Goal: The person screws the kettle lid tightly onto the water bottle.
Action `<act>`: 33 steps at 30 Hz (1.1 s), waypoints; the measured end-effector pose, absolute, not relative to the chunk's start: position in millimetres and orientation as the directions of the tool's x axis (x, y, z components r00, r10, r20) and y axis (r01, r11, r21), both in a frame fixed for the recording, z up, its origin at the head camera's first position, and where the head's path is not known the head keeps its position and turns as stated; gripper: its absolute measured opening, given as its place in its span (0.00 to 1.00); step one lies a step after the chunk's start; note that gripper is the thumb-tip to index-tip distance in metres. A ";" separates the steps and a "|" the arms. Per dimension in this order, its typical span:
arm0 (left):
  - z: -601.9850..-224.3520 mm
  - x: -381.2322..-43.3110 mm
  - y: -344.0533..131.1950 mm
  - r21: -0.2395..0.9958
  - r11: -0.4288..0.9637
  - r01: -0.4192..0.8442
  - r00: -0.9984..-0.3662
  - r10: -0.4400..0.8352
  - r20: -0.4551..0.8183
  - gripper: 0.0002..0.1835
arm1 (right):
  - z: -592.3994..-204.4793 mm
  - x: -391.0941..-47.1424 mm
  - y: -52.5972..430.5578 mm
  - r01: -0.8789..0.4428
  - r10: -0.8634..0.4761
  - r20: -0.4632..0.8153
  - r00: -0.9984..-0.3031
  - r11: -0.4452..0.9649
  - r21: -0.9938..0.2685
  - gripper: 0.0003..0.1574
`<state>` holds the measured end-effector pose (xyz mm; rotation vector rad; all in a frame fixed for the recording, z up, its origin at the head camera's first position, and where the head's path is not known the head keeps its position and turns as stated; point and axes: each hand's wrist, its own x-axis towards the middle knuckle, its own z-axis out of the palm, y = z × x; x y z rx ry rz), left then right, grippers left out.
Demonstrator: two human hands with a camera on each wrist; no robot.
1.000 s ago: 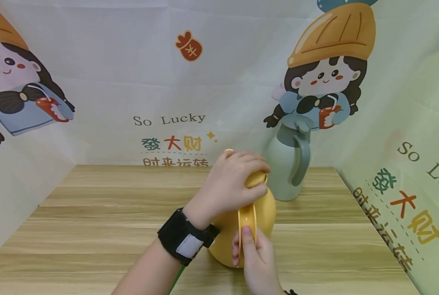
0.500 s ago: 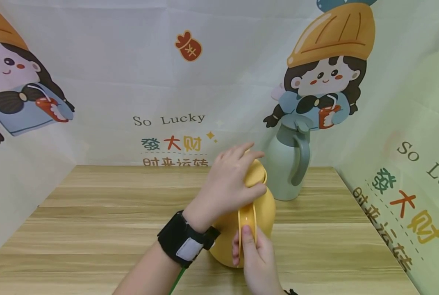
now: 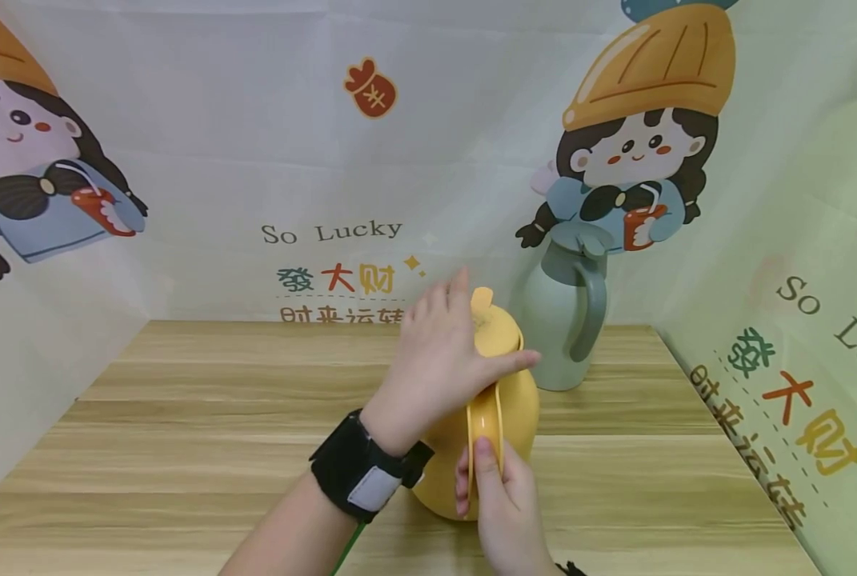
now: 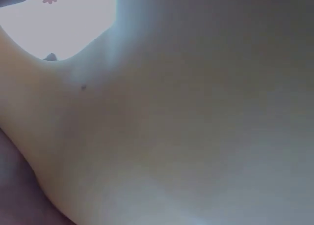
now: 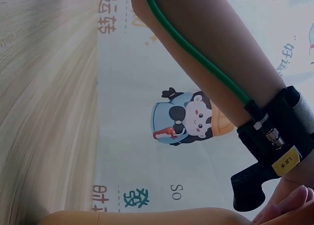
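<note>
A yellow thermos jug [image 3: 522,412] stands on the wooden tabletop with its handle toward me. My right hand [image 3: 506,500] grips the handle, thumb laid along its back. At the jug's top, my left hand [image 3: 438,348] has its fingers extended upward beside the lid [image 3: 498,330], and its thumb stretches across the front of the neck. Whether the left palm touches the jug, I cannot tell. A close, blurred yellowish surface [image 4: 171,126] fills most of the left wrist view. Along the bottom of the right wrist view runs the jug's side [image 5: 147,218].
Behind and to the right stands a pale green thermos jug [image 3: 554,328] with a grey-green handle. The wooden table [image 3: 183,448] meets a printed cloth backdrop [image 3: 255,144] at the back and sides. A green cable [image 5: 196,50] runs along the left forearm.
My left fingers have lifted off the lid, straightened and shifted left, uncovering the lid and its tab. The left thumb now points further right. My right hand keeps its grip on the handle.
</note>
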<state>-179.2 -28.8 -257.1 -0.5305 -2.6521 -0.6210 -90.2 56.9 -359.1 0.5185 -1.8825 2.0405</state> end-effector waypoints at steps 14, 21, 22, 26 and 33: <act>-260.7 -183.7 -29.4 0.426 0.755 0.498 -0.832 0.278 0.480 0.47 | -359.0 -91.2 57.3 -0.468 -0.011 0.470 -0.882 -0.078 -0.880 0.20; -261.6 -184.6 -31.5 0.425 0.726 0.540 -0.807 0.304 0.507 0.42 | -359.0 -90.5 57.2 -0.467 -0.017 0.470 -0.883 -0.082 -0.880 0.20; -261.5 -184.6 -31.6 0.424 0.723 0.545 -0.805 0.309 0.507 0.42 | -359.0 -90.5 57.2 -0.467 -0.016 0.470 -0.883 -0.083 -0.880 0.20; -260.9 -185.1 -32.0 0.420 0.719 0.554 -0.802 0.326 0.500 0.41 | -359.2 -90.6 56.7 -0.474 -0.012 0.477 -0.879 -0.086 -0.876 0.19; -258.5 -185.1 -32.2 0.376 0.728 0.573 -0.794 0.379 0.475 0.40 | -359.1 -90.7 56.5 -0.477 -0.004 0.479 -0.878 -0.077 -0.876 0.19</act>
